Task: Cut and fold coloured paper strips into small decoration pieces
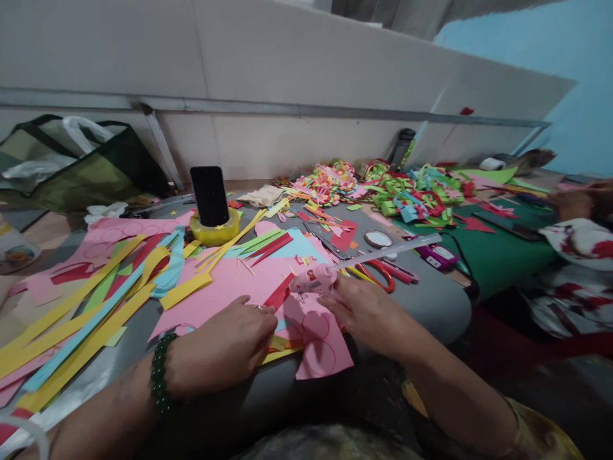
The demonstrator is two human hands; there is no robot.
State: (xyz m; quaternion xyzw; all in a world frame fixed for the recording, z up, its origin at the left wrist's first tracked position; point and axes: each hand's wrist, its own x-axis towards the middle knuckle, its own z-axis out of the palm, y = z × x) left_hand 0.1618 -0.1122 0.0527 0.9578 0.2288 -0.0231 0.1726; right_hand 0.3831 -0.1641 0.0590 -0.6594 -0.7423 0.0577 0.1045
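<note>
My right hand (pixel 366 313) is wrapped round the handle of a pink glue gun (pixel 313 280). A long translucent glue stick (pixel 387 250) sticks out of its back end. The gun's nozzle points left, over a red paper strip (pixel 278 293). My left hand (pixel 223 345), wearing a ring and a green bead bracelet, is closed at the near end of that strip; its fingertips are partly hidden. Beneath both hands lies pink paper (pixel 225 287) with circles drawn on it. One piece with traced circles (pixel 320 348) hangs over the table's front edge.
Yellow tape (pixel 215 231) props up a phone (pixel 209 195). Paper strips (pixel 90 319) cover the left side. Red-handled scissors (pixel 383 278) and a purple box cutter (pixel 437 255) lie to the right. Paper flowers (pixel 330 182) are heaped behind. Another person's hand (pixel 575 203) is at far right.
</note>
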